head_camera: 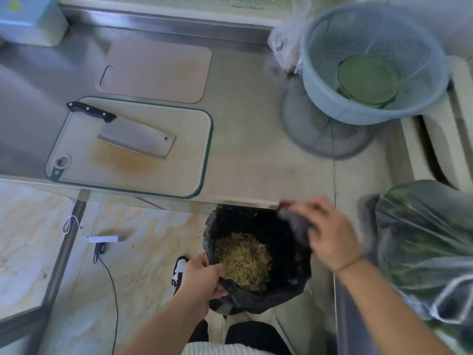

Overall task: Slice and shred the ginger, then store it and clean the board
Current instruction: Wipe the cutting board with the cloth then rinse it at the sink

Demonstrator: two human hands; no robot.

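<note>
Black plastic bag (pixel 279 293) held wide between both hands: left hand (pixel 204 276) grips the near rim, right hand (pixel 330 234) pinches the far rim, blurred. Shredded ginger (pixel 243 260) sits inside, between them. Beyond the hands, on the counter (pixel 256 139), the cleaver (pixel 135 137) rests on the stained cutting board (pixel 179 162).

No readable text, labels or numbers anywhere. The box (pixel 28 20) at the back left has a yellow-green mark, too blurred to read.

Cleaver (pixel 138 139) lies on board (pixel 179 172); shredded ginger (pixel 244 260) in bag (pixel 289 278).
</note>
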